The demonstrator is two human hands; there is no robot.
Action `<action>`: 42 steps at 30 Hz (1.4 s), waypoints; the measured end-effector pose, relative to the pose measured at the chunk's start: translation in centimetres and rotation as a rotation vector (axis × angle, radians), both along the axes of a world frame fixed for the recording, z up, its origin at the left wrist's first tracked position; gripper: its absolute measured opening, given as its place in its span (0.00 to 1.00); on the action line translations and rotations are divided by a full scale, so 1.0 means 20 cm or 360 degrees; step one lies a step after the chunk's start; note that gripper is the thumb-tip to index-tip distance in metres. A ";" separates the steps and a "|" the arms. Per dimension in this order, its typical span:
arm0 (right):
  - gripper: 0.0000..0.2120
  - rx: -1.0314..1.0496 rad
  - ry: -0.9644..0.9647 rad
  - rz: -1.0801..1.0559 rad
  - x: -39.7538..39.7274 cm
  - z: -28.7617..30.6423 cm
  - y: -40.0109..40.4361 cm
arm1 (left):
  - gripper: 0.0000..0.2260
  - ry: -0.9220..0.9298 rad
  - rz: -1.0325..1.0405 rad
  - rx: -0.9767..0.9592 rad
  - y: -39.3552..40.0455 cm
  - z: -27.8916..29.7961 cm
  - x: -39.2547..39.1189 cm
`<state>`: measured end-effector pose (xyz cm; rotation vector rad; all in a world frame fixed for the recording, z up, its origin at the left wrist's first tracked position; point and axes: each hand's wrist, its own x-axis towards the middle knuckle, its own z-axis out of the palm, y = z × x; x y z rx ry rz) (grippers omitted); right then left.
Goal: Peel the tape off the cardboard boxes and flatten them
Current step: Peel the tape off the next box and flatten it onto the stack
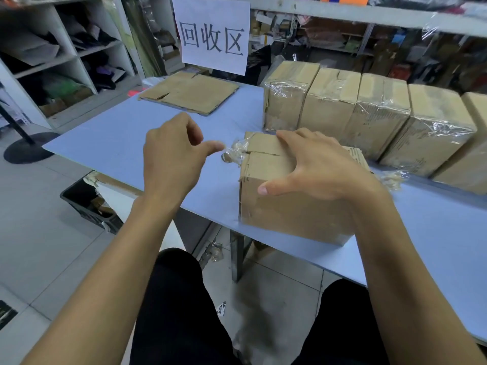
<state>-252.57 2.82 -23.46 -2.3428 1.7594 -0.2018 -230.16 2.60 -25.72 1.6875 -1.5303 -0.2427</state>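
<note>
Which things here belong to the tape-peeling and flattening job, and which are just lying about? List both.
Job:
- taped brown cardboard box under the right hand
- crumpled clear tape near the left hand
- row of wrapped brown boxes
- flattened brown cardboard sheet

Lying about:
- white paper sign
- black floor crate
- white shelving

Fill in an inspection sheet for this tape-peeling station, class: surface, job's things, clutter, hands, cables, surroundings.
Surface: pale blue table.
Job's things: near box at the table's front edge, loose tape bunched at its top corner; row of taped boxes behind; flattened cardboard at the far end.
Clutter: tape scraps on the floor.
Hands: right hand rests on the near box; left hand reaches towards the tape.
Cables: nothing seen.
Surroundings: paper sign, shelves, black crate.
</note>
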 end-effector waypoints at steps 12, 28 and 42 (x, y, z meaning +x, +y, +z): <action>0.54 -0.0008 0.0025 -0.0020 0.02 0.00 0.00 | 0.08 0.0564 -0.0590 0.0491 0.03 0.02 -0.04; 0.52 -0.0040 0.0014 0.0004 0.01 -0.01 0.01 | 0.13 0.0858 -0.0169 0.0087 -0.08 -0.10 -0.16; 0.51 -0.0046 0.0036 0.0006 0.00 -0.01 0.01 | 0.13 0.0577 -0.0495 0.0147 -0.06 -0.05 -0.10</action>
